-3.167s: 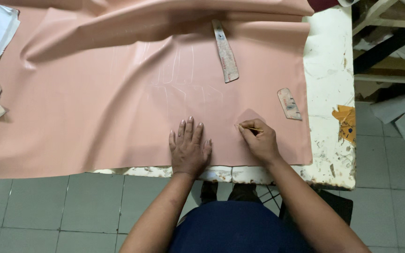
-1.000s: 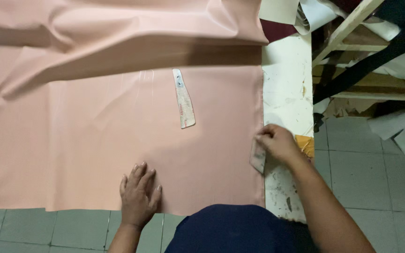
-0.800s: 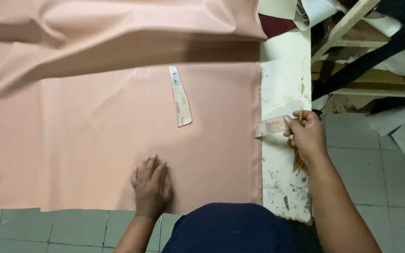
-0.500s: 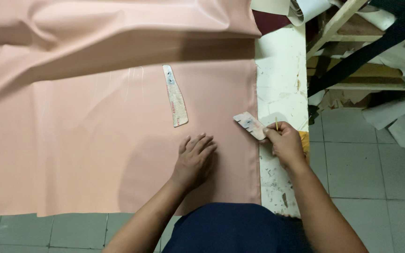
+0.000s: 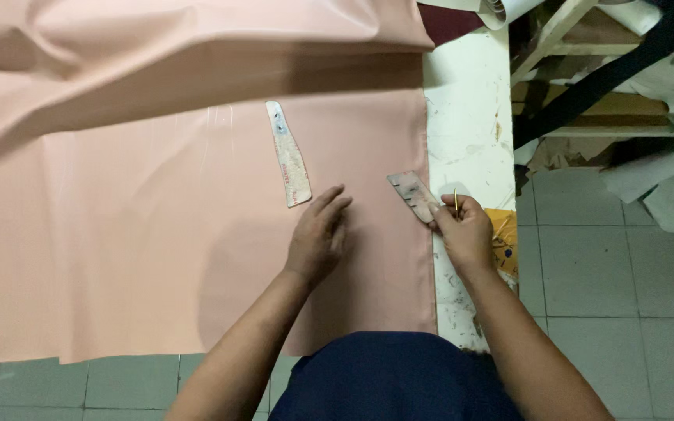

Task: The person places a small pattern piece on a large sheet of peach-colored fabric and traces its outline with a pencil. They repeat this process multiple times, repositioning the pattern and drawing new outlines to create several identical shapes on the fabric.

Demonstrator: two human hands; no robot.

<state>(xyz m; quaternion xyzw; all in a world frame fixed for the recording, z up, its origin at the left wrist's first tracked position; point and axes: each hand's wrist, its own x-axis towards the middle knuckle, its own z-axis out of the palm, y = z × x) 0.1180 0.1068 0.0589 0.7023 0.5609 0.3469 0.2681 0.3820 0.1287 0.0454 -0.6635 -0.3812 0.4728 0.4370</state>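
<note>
A large sheet of pink material (image 5: 134, 226) covers the white worktable (image 5: 470, 125). My left hand (image 5: 318, 234) lies flat on the sheet with fingers spread, just below a long narrow pattern template (image 5: 289, 164). My right hand (image 5: 463, 228) grips a small card pattern piece (image 5: 413, 196) by its lower end at the sheet's right edge. A thin yellow marking stick (image 5: 455, 203) stands up between the same hand's fingers.
The far part of the sheet is folded over in a thick ridge (image 5: 196, 47). The table's right strip is bare, stained white paint. Wooden frames and dark straps (image 5: 610, 70) stand to the right over a grey tiled floor (image 5: 626, 296).
My right hand reached off the sheet's right edge, picked up the small pattern piece and brought it over the sheet. My left hand slid up and right towards the long template.
</note>
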